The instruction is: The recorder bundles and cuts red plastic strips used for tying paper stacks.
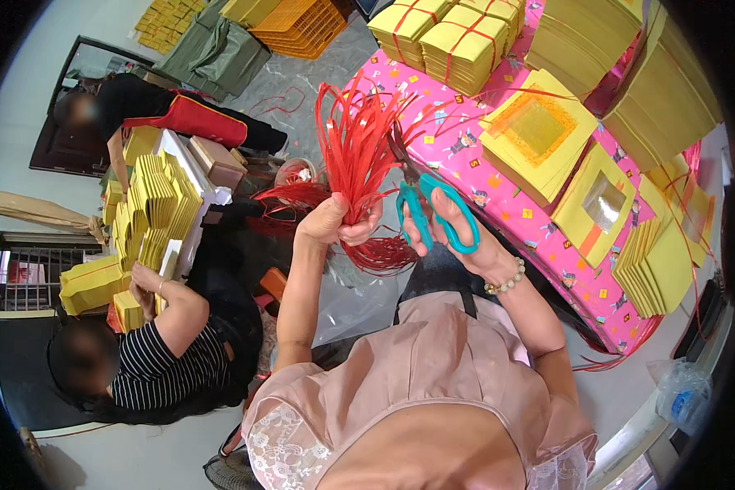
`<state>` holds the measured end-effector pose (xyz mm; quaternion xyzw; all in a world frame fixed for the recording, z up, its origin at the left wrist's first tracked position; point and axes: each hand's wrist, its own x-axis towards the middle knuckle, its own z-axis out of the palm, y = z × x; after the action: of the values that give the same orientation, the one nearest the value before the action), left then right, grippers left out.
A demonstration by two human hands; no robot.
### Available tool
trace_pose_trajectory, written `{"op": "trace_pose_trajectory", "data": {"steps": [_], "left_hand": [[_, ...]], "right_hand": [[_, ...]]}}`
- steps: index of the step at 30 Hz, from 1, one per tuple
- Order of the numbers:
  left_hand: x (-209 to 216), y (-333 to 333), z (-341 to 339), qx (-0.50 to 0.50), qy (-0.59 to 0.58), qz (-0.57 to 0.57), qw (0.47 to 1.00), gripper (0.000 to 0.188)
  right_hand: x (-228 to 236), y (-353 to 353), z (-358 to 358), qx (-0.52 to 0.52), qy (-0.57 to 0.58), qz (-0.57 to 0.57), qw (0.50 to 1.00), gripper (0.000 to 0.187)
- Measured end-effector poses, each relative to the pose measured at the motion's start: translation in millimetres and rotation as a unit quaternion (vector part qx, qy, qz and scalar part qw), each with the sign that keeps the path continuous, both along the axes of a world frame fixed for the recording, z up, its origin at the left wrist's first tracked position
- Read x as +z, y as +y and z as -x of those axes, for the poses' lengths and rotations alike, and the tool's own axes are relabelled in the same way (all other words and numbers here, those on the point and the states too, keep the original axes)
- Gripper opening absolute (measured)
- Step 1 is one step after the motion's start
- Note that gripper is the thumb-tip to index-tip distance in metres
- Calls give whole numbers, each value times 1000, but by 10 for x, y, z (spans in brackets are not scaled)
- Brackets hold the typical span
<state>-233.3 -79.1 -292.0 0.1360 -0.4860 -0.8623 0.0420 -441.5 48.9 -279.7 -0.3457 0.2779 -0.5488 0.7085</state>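
My left hand (pixel 343 222) is closed round a thick bundle of red plastic strips (pixel 358 143). The strips fan upward in loops above my fist, and more of them hang below it. In my right hand (pixel 465 233) is a pair of scissors (pixel 459 229) with teal handles, my fingers through the loops. Its dark blades point up beside the bundle's right side. Whether the blades touch any strip I cannot tell.
To my right, a pink patterned table (pixel 498 208) bears stacks of yellow paper (pixel 539 135) and tied yellow bundles (pixel 461 45). At left, two people handle folded yellow paper (pixel 159 204) on another table. An orange crate (pixel 302 28) stands at the back.
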Motion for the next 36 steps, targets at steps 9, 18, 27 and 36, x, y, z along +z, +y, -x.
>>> {"op": "trace_pose_trajectory", "data": {"steps": [9, 18, 27, 36], "left_hand": [[-6, 3, 33, 3, 10, -20, 1000, 68], [-42, 19, 36, -22, 13, -44, 999, 73], [-58, 19, 62, -22, 36, -39, 998, 66], [-57, 16, 58, -5, 17, -66, 998, 73]], "right_hand": [[-3, 16, -39, -12, -6, 4, 1000, 51], [-34, -16, -96, -42, -6, 1, 999, 46], [4, -4, -138, -54, -20, 4, 998, 43], [1, 21, -172, -58, -48, 22, 997, 53]]}}
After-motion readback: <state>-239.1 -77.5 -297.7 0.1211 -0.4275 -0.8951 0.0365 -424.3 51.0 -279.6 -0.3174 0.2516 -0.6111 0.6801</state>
